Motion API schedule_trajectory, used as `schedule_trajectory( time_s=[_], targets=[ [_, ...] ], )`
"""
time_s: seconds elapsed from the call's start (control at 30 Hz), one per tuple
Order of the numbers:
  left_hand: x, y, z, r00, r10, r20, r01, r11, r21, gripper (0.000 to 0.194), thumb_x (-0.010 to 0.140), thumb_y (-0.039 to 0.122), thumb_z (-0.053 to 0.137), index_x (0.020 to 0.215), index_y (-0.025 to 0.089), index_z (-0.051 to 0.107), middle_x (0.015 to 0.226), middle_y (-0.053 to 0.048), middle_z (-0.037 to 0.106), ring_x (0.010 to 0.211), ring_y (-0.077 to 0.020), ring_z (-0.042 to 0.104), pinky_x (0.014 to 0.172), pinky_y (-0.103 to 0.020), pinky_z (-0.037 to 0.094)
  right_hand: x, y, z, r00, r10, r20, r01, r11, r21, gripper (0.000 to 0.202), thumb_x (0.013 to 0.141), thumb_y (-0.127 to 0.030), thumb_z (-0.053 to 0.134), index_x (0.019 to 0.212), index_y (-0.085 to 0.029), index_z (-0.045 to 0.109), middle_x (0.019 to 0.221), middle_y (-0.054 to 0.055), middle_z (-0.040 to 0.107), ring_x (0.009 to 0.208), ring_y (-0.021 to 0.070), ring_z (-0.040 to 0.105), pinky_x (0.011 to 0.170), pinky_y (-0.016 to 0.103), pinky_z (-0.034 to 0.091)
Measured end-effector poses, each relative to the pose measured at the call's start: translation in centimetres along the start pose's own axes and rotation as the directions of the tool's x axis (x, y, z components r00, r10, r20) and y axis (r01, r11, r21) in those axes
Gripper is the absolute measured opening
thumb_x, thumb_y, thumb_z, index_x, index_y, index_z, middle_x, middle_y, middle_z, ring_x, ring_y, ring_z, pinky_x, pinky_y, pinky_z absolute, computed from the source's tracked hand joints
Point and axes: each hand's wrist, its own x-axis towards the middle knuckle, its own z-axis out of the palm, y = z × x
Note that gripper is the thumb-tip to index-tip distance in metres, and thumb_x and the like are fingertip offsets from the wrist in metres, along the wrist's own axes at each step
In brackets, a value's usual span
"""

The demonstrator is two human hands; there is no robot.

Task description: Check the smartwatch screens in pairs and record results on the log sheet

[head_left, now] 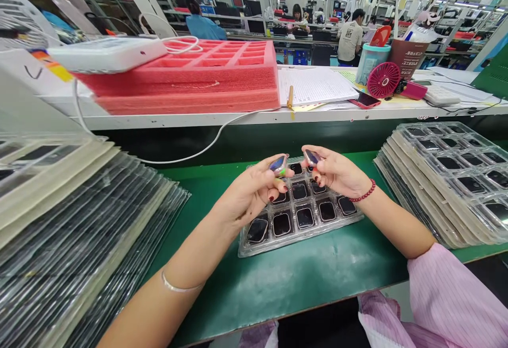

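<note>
My left hand [252, 189] pinches a small dark-faced watch case [278, 163] between thumb and fingers. Another such watch case [311, 157] is gripped in my right hand [341, 173], a short way to the right and not touching the first. Both are held above the far part of a clear plastic tray [254, 247]. Square watch cases with black faces fill the visible pockets of its front row, one of them [305, 217] near the middle. The one at the front left [257, 230] sits tilted. My hands hide part of the back rows.
Tall stacks of trays stand at the left [99, 231] and right [448, 184] of the green mat [238, 295]. Behind, a white shelf [190, 119] bears red foam [182, 83], papers [317, 86], a pink fan [383, 79] and a phone [365, 99]. People sit farther back.
</note>
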Motion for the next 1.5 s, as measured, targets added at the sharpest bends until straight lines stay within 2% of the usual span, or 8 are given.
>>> schedule_trajectory(
  time_s=[0.07,0.13,0.33,0.47,0.53,0.6,0.87,1.5],
  targets=[
    [0.1,0.3,0.0,0.999,-0.047,-0.019,0.046,0.997,-0.07,0.048,0.075,0.053,0.074,0.107,0.016,0.07,0.091,-0.01,0.073,0.06,-0.0126,0.063,0.045,-0.019,0.047,0.2,-0.1,-0.2,0.997,0.074,0.014,-0.075,0.994,0.076,0.043,0.093,-0.048,0.057,0.121,-0.016,0.056,0.099,0.007,0.072,0.059,0.0082,0.062,0.052,0.018,0.056],
    [0.1,0.5,0.0,0.994,-0.104,-0.042,0.098,0.988,-0.116,0.052,0.084,0.062,0.06,0.1,0.014,0.072,0.087,-0.011,0.073,0.056,-0.013,0.061,0.042,-0.021,0.047,0.4,0.0,-0.3,0.991,0.13,0.026,-0.132,0.986,0.103,0.058,0.099,-0.062,0.032,0.116,-0.013,0.059,0.09,0.009,0.073,0.054,0.0097,0.061,0.049,0.019,0.054],
    [-0.1,0.6,-0.2,0.993,-0.113,-0.032,0.109,0.988,-0.107,0.057,0.085,0.069,0.053,0.097,0.016,0.073,0.079,-0.009,0.072,0.048,-0.0108,0.055,0.037,-0.019,0.042,0.5,0.2,-0.1,0.977,0.213,0.033,-0.215,0.956,0.199,0.07,0.099,-0.066,0.017,0.111,-0.013,0.061,0.076,0.008,0.073,0.049,0.0112,0.061,0.046,0.02,0.053],
    [0.0,0.3,-0.3,0.999,-0.05,0.001,0.05,0.998,-0.04,0.051,0.075,0.062,0.07,0.1,0.017,0.071,0.082,-0.009,0.072,0.053,-0.0124,0.06,0.041,-0.02,0.045,0.4,0.2,-0.1,0.975,0.214,0.058,-0.222,0.952,0.211,0.052,0.096,-0.06,0.039,0.111,-0.014,0.058,0.088,0.008,0.074,0.056,0.0108,0.065,0.048,0.019,0.054],
    [0.1,-0.1,-0.3,1.0,-0.024,0.003,0.024,0.999,0.042,0.048,0.068,0.042,0.082,0.107,0.019,0.067,0.09,-0.008,0.073,0.063,-0.0144,0.067,0.048,-0.02,0.049,0.3,0.4,0.0,0.988,0.151,0.046,-0.155,0.979,0.13,0.04,0.086,-0.042,0.065,0.115,-0.017,0.055,0.096,0.007,0.074,0.061,0.0101,0.067,0.051,0.017,0.056],
    [0.3,-0.6,-0.4,1.0,0.011,0.009,-0.012,0.99,0.14,0.057,0.063,0.024,0.085,0.115,0.02,0.061,0.097,-0.007,0.073,0.073,-0.0165,0.071,0.054,-0.02,0.051,0.3,0.7,0.2,0.998,0.063,0.017,-0.063,0.998,0.003,0.054,0.073,-0.023,0.077,0.12,-0.02,0.051,0.102,0.005,0.072,0.066,0.0096,0.067,0.055,0.017,0.057],
    [-0.1,-1.4,0.2,0.987,0.157,0.02,-0.151,0.894,0.422,0.058,0.075,0.025,0.07,0.13,0.016,0.054,0.108,-0.009,0.071,0.082,-0.0195,0.072,0.062,-0.026,0.053,-0.3,1.5,1.6,0.965,-0.261,-0.015,0.21,0.809,-0.549,0.034,0.074,-0.014,0.064,0.108,-0.016,0.056,0.089,0.001,0.065,0.064,0.0085,0.058,0.057,0.02,0.052],
    [-0.6,-1.3,0.2,0.978,0.204,0.043,-0.199,0.85,0.488,0.038,0.079,0.027,0.067,0.115,0.017,0.063,0.104,-0.008,0.073,0.081,-0.0211,0.072,0.061,-0.027,0.053,-0.8,1.1,1.9,0.941,-0.338,0.028,0.264,0.68,-0.684,0.026,0.078,-0.015,0.056,0.104,-0.016,0.059,0.088,0.003,0.067,0.069,0.0122,0.059,0.058,0.023,0.048]
  ],
)
